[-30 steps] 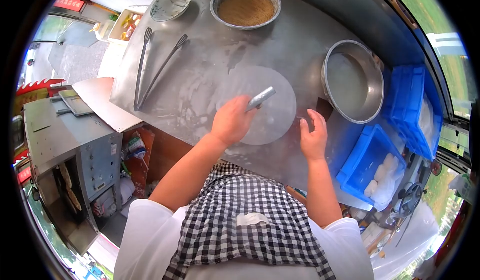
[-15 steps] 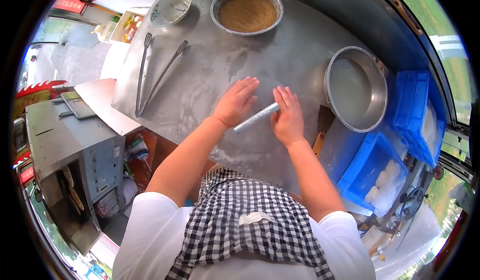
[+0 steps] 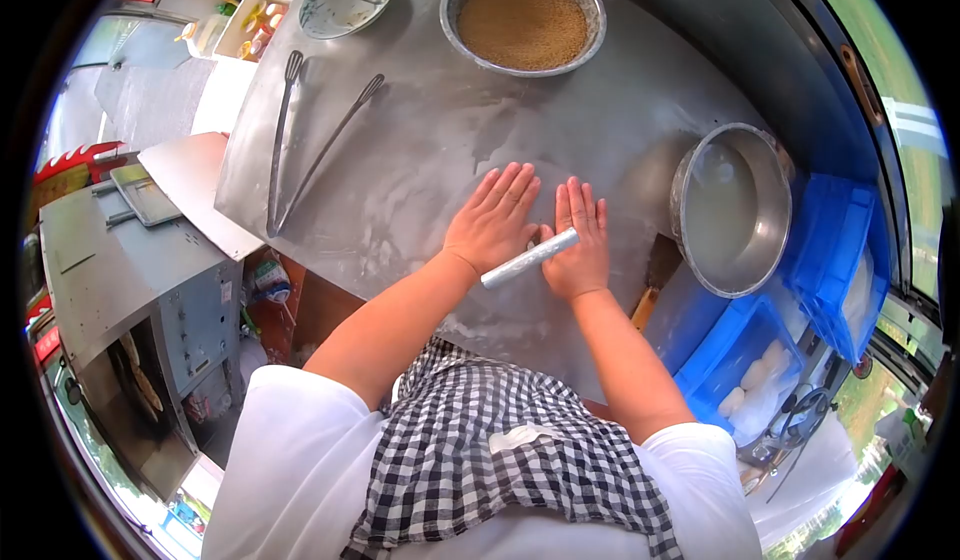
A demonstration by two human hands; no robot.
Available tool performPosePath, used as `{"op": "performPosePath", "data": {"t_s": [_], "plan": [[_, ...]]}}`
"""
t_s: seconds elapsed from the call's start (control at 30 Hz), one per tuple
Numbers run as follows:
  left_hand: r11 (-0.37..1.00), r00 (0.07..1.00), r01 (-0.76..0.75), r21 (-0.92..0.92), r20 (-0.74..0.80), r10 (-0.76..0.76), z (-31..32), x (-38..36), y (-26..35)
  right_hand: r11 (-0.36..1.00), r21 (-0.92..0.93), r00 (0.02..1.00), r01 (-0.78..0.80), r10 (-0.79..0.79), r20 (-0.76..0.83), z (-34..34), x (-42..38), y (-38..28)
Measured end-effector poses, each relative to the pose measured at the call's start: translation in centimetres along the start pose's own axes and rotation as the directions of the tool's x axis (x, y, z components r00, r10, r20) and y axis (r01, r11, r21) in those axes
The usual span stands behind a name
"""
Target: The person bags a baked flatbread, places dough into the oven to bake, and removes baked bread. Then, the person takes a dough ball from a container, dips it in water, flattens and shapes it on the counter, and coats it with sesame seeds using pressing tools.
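My left hand (image 3: 490, 222) lies palm down with its fingers stretched out, over the metal worktop (image 3: 420, 150). Beside it, my right hand (image 3: 580, 245) is also flat, fingers extended, its thumb close to the left hand. A short silvery rod (image 3: 525, 260), like a small rolling pin, lies slantwise across the back of my right hand near the thumb base. Its lower end reaches toward my left wrist. Whatever may be under my palms is hidden. Close to the right hand is a scraper with a wooden handle (image 3: 645, 308), partly under the rim of a metal basin (image 3: 685, 215).
At the back stand a bowl of brown grains (image 3: 525, 25) and a smeared bowl (image 3: 347, 0). Long metal tongs (image 3: 325, 155) lie on the left. Blue crates (image 3: 705, 350) with pale lumps in plastic stand at right. A metal oven (image 3: 200, 325) is at lower left.
Both hands have flattened and come closer together, the left shifting right. The rod has moved slightly right and down, now lying over the back of the right hand. The view has shifted a little.
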State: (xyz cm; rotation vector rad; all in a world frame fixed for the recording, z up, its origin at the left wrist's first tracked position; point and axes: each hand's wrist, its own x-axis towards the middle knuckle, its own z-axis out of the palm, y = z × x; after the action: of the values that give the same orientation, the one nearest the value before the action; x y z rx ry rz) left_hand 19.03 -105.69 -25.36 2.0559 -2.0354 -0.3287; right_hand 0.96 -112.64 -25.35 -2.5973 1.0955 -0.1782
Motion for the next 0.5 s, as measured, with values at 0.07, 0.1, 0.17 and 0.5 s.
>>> {"op": "performPosePath", "data": {"t_s": [0.07,0.1,0.17,0.5], "plan": [[1.0,1.0,-0.015,0.021,-0.007,0.015,0.2,0.1,-0.2,1.0,-0.024,1.0,-0.004,0.004,-0.002,0.0,0.1,0.0],[1.0,1.0,0.002,0.007,0.012,-0.002,0.2,-0.4,0.1,1.0,-0.026,1.0,0.011,-0.01,0.01,0.0,-0.4,-0.1],[1.0,1.0,0.006,-0.012,0.028,-0.006,0.4,0.2,-0.2,0.998,-0.048,1.0,0.03,-0.03,-0.001,0.0,0.2,0.4],[0.998,0.998,0.04,-0.043,-0.041,-0.042,0.2,-0.4,-0.3,0.999,-0.022,0.998,0.037,-0.038,-0.049,0.1,0.8,-0.1]]}}
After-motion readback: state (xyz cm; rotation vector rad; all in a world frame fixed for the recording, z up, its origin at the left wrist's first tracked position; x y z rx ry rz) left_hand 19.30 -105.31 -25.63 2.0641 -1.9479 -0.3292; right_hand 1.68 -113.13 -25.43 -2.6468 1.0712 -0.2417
